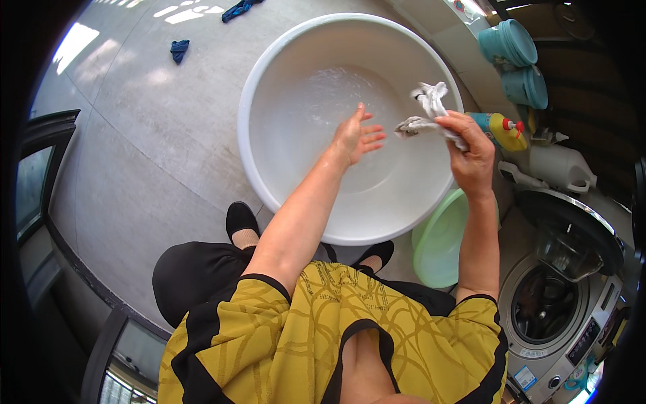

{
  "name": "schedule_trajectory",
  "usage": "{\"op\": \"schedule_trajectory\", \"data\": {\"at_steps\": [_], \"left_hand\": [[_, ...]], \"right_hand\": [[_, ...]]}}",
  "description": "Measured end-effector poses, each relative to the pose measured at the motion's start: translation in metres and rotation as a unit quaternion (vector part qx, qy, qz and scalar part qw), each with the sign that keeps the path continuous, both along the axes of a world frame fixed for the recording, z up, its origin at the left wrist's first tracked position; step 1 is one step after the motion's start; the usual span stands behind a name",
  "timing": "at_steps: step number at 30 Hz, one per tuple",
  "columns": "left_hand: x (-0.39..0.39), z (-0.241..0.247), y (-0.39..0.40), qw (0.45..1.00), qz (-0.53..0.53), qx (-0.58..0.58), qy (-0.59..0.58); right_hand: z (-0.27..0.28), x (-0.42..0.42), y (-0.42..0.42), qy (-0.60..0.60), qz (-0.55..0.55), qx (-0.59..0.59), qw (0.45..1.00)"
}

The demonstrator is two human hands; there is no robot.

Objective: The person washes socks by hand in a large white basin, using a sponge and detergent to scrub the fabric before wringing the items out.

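Observation:
My right hand (470, 146) grips a bunched, wet-looking white cloth (433, 103) with greyish patches, held over the right side of a large white plastic tub (245, 116). The cloth's loose ends hang out past my fingers. Over the tub's middle, my left hand (358, 135) holds nothing, its fingers spread. Shallow water (348, 93) shows at the bottom of the tub, with ripples catching light near the far side.
A green basin (436, 247) stands against the tub's lower right rim. On the right are a front-loading washing machine (509, 336) with its door (575, 227) open, a yellow bottle (507, 134) and blue buckets (507, 43). Dark blue cloths (179, 50) lie on the floor, upper left.

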State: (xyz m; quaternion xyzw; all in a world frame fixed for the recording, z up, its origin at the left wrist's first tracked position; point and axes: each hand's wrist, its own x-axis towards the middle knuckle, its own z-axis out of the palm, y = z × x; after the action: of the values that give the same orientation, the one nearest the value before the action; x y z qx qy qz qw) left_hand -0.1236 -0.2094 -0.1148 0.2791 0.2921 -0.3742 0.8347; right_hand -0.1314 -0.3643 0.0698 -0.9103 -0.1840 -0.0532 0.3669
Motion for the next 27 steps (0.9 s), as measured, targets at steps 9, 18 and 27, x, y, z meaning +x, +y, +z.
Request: {"op": "schedule_trajectory", "data": {"at_steps": [9,18,27], "left_hand": [[-0.002,0.033,-0.018,0.935,0.177,-0.292,-0.090],[0.014,0.027,-0.005,0.916,0.271,-0.278,-0.102],[0.009,0.025,-0.013,0.908,0.256,-0.314,-0.105]], "right_hand": [[-0.065,-0.049,0.047,0.048,0.100,-0.094,0.989],[-0.080,-0.051,0.037,0.160,-0.013,0.129,0.979],[-0.102,-0.017,0.035,0.248,-0.180,0.191,0.933]]}}
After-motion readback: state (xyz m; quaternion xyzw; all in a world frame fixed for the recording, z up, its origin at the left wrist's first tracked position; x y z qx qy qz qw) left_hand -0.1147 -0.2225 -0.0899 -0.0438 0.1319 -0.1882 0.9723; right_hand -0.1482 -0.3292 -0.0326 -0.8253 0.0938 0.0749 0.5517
